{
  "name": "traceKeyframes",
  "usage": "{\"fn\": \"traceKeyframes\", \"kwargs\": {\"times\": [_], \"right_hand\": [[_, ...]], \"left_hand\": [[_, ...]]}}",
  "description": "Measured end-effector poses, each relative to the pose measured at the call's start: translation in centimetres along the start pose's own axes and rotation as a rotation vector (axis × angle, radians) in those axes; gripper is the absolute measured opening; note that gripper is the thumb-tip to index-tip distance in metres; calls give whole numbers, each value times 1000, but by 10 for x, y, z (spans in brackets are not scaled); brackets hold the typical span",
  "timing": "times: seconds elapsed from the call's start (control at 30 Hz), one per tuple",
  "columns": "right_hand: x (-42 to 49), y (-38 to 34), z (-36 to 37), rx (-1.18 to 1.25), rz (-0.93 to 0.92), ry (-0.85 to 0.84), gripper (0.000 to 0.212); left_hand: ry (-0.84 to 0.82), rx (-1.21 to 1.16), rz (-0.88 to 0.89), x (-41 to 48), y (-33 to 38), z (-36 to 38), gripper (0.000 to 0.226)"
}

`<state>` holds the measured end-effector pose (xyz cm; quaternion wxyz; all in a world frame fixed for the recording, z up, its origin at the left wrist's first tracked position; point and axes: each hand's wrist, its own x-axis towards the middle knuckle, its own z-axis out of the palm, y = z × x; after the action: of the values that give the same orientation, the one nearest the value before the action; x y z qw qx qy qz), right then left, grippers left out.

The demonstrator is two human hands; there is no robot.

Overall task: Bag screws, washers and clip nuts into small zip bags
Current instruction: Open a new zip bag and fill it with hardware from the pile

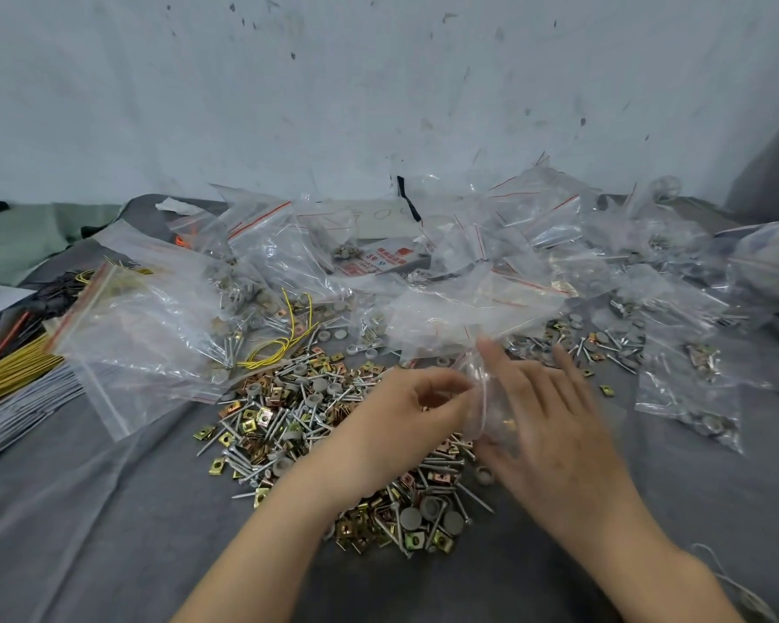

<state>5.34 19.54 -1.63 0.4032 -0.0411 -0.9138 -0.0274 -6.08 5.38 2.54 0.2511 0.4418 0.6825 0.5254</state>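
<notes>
A heap of loose screws, grey washers and gold clip nuts (289,424) lies on the grey cloth in front of me. Above its right side I hold a small clear zip bag (482,397) between both hands. My left hand (405,420) pinches the bag's left edge with fingers curled. My right hand (554,424) is blurred, its fingers spread over the bag's right side, thumb under it. A few small parts show through the plastic.
Many filled and empty zip bags (491,263) are piled across the back, with a large bag (145,326) at left. Yellow wires (284,339) lie by the heap. Bundled yellow and grey ties (14,379) sit at the far left edge. A pale wall stands behind.
</notes>
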Motion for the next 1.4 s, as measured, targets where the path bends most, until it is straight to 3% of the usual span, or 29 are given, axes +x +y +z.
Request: {"fn": "traceKeyframes", "kwargs": {"times": [0.1,0.17,0.33,0.4,0.63,0.77,0.9,1.07,1.23,1.4], "right_hand": [[-4,3,-1,-16,1,-90,104],[-5,4,-2,-21,-11,-112,102],[-4,10,-4,-20,19,-156,107],[-5,14,-5,-24,27,-173,111],[-10,20,-8,28,148,-185,101],[-14,26,-8,22,196,-207,106],[-15,33,-5,57,219,-240,106],[-17,33,-3,148,278,-234,104],[-16,28,-1,136,265,-169,91],[-17,31,1,89,226,-165,93]], "left_hand": [[121,68,57,3,-3,0,14],[120,76,67,4,-4,1,13],[-85,59,56,3,-2,5,12],[-157,70,21,2,-2,3,26],[-198,118,26,-5,1,8,27],[-84,296,82,-4,-6,10,12],[-49,230,49,-5,-5,4,7],[-59,424,118,-6,-11,18,33],[71,550,174,-3,-12,26,10],[34,480,162,-6,-10,11,6]]}}
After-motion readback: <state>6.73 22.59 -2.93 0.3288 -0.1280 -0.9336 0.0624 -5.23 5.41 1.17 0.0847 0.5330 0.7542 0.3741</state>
